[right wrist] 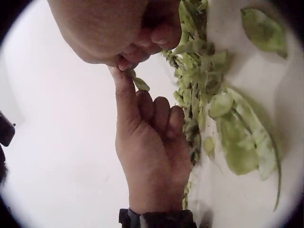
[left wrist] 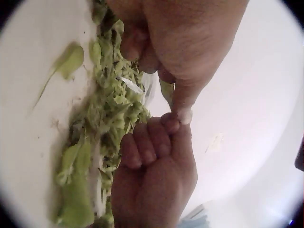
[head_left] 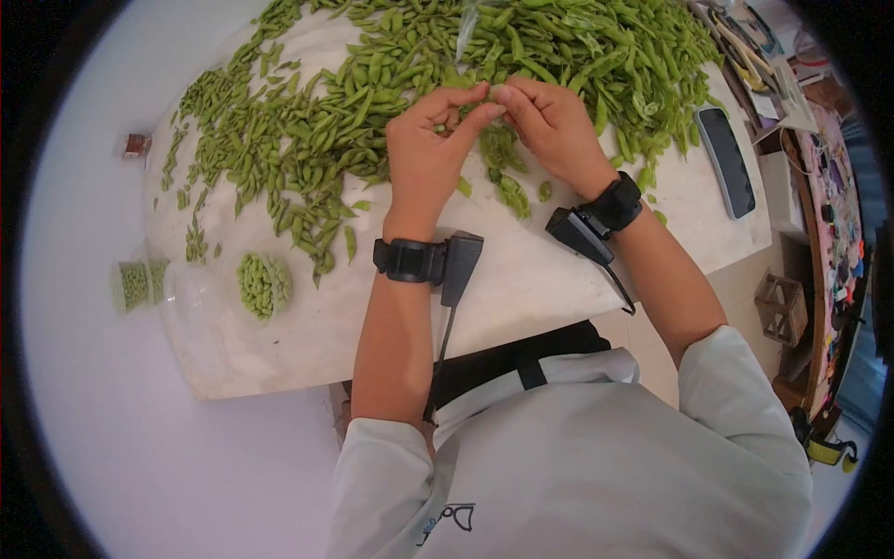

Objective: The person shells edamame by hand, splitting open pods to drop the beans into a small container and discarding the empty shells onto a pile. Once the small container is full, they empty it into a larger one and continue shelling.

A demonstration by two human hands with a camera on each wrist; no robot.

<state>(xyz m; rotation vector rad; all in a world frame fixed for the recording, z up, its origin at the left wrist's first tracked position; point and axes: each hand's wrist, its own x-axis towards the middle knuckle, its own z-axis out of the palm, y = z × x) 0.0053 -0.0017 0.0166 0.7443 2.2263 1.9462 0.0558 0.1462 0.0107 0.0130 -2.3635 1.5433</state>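
Both hands meet fingertip to fingertip above the near edge of a heap of green soybean pods [head_left: 358,102]. My left hand [head_left: 424,154] pinches a small soybean pod [right wrist: 141,83] between thumb and forefinger, and its green end pokes out beside the fingers. Thumb and fingertips of my right hand [head_left: 559,130] pinch the same pod's other end, mostly hidden by the fingers. Just below the hands, flat split pod shells [right wrist: 242,137] lie on the pale table [head_left: 321,349]. More light-green shells [head_left: 624,56] are heaped behind the right hand.
A clear cup of shelled beans [head_left: 264,284] stands at the table's left front, with another bean-filled container [head_left: 140,284] farther left. A phone [head_left: 726,163] lies at the right edge. Beyond it are a cluttered shelf [head_left: 829,242] and a wooden stool [head_left: 780,307].
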